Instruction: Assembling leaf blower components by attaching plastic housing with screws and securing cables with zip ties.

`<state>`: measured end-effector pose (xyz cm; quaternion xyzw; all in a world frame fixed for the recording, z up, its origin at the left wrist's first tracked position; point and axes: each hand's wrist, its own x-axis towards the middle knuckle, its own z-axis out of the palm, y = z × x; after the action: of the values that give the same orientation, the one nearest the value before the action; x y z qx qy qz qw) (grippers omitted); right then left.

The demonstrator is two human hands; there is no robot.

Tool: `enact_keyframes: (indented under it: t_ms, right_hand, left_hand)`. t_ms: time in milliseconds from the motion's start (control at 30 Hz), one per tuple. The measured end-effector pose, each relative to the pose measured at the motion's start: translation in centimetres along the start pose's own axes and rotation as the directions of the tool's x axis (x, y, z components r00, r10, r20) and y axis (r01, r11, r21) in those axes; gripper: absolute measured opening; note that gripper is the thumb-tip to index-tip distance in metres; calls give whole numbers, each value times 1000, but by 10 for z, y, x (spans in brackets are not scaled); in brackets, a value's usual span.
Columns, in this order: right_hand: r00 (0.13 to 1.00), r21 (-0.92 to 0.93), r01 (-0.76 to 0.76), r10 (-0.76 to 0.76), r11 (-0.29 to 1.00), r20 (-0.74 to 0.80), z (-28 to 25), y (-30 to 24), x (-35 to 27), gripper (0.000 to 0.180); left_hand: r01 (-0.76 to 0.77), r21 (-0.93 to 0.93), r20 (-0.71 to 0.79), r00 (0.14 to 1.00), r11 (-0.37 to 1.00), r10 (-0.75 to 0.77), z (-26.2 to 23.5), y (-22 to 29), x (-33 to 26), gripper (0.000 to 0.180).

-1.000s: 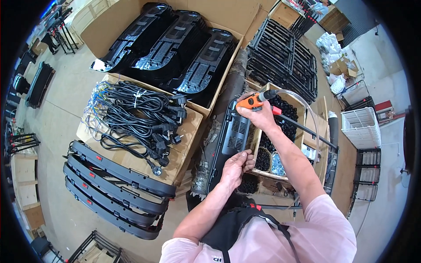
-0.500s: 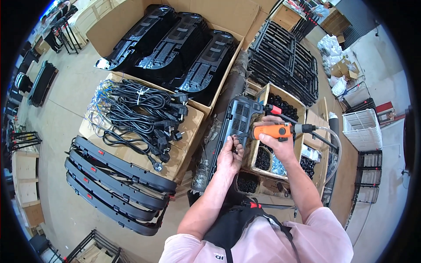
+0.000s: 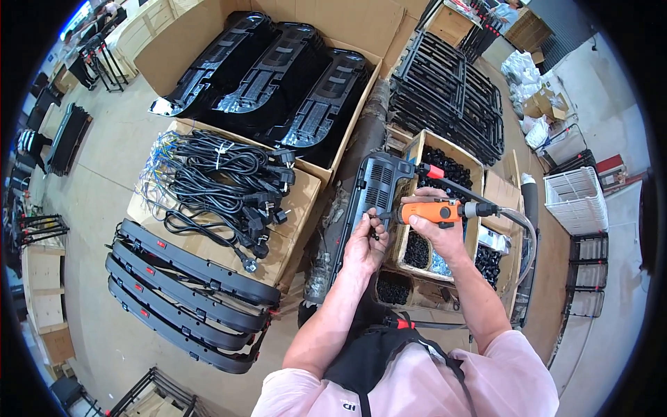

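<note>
My right hand [image 3: 439, 233] wraps round an orange air screwdriver [image 3: 422, 211], which lies level with its nose to the left. A hose runs from its back end. At the nose, my left hand [image 3: 364, 244] is closed, with small black screws [image 3: 376, 235] showing at its fingers; how many is hidden. Just beyond the left hand lies a long dark grey plastic housing [image 3: 381, 177] with vent slots. The left fingertips and the tool's tip are close to its right edge, but I cannot tell whether they touch it.
Right of the housing stands a box [image 3: 410, 274] with compartments of small black and silvery parts. Black power cables [image 3: 222, 174] lie on a carton, left. Curved grey strips [image 3: 201, 267] sit nearer. Black covers [image 3: 271, 76] fill a carton behind; black metal frames [image 3: 451, 90] are stacked far right.
The left fingertips have moved up slightly at the screwdriver's nose. The hose has shifted a little. Both hands keep their hold, and the view has tilted slightly.
</note>
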<state>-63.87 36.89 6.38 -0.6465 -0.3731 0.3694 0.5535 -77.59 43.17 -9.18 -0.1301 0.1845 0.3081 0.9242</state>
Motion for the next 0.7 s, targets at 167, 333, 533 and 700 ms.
enact_keyframes:
  t_ms: [167,333,533,700]
  right_hand:
    - [1000,-15,30,-30,999,-4,6,4,3,57]
    - [996,-101,70,-75,992,-42,17,17,26,56]
    - [997,-105,55,-61,993,-55,25,37,58,56]
    - [997,-147,60,-65,987,-30,37,34,64,54]
  left_hand:
    - [-8,-14,11,1000,1000,8,0,2,-1,27]
    - [-20,123,-74,997,992,29,0,-3,-2,36]
    - [36,422,-104,995,906,9,-3,-16,-30,31]
    - [42,457,-70,998,889,-11,-23,-25,-47,30]
